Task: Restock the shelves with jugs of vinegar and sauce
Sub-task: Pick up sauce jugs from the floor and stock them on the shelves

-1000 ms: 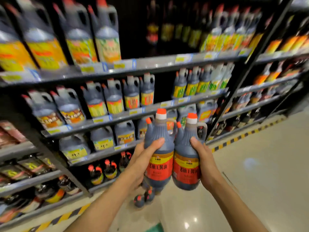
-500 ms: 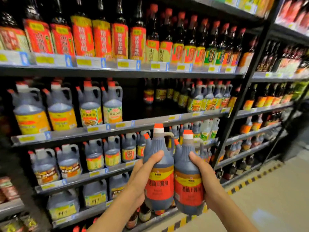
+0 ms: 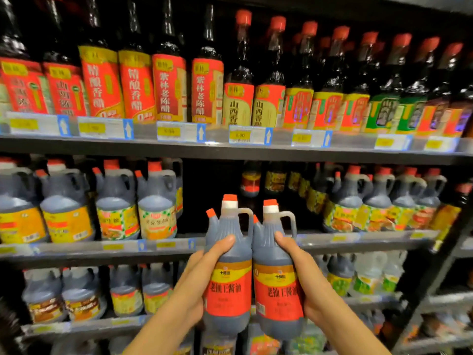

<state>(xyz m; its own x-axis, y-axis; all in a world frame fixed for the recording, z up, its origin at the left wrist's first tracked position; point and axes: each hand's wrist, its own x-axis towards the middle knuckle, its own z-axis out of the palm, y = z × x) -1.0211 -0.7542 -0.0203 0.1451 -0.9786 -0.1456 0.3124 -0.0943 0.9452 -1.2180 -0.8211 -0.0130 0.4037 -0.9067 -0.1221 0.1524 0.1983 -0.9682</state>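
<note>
In front of the middle shelf point(image 3: 163, 248), left hand point(image 3: 204, 275) gripping left jug point(image 3: 230, 278), right hand point(image 3: 302, 278) gripping right jug point(image 3: 277, 283), fingers wrapping both, jugs touching side by side.

A shop aisle: the condiment section of a grocery store.

Dark metal shelves point(image 3: 230, 152) run in tiers across the whole view, each packed with rows of the same goods facing forward. The top tier carries tall dark glass bottles point(image 3: 169, 73) with red and yellow printed labels, and the tiers below carry handled plastic jugs point(image 3: 156, 203) of dark liquid with orange caps. Along every shelf edge sit yellow price tags point(image 3: 169, 131) in clear holders with blue arrow markers, and one gap point(image 3: 210, 190) in the jug row shows a bare, dark stretch of shelf.
</note>
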